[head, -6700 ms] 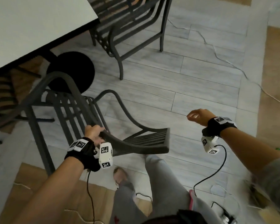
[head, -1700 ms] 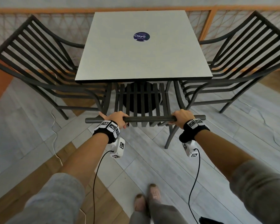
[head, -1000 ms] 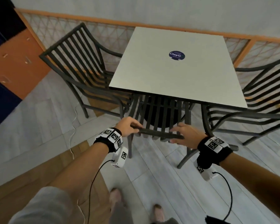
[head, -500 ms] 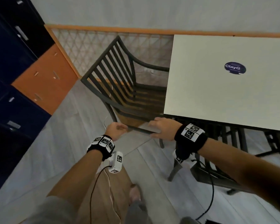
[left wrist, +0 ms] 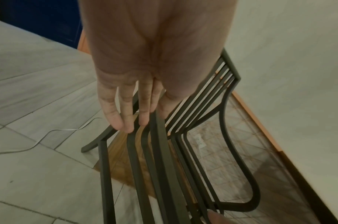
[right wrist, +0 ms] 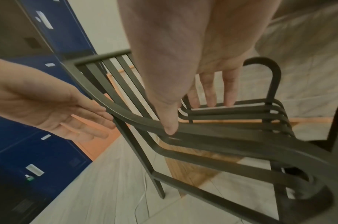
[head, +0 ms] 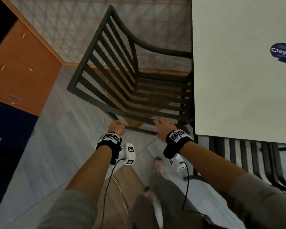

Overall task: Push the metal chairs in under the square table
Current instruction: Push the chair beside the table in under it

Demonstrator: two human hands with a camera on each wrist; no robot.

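Observation:
A dark metal chair (head: 90,47) stands at the left side of the white square table (head: 238,71), its seat partly under the table edge. Both hands are at its near armrest. My left hand (head: 116,128) lies with straight fingers (left wrist: 126,115) against the armrest bar (left wrist: 162,151). My right hand (head: 163,128) sits further along the same bar (right wrist: 221,136), thumb (right wrist: 171,124) pressing on it and fingers stretched out over it. Neither hand is wrapped around the bar. A second metal chair (head: 254,162) stands tucked under the table's near side.
Blue lockers (head: 7,146) and an orange cabinet (head: 20,63) line the left side. A lattice railing (head: 64,30) runs behind the chair. A white cable (left wrist: 49,131) lies on the grey floor beside the chair legs. My feet (head: 158,164) are just behind the hands.
Both hands let go of the near chair's backrest, which now stands under the table. I turned left, and the hands reached the left chair's near armrest.

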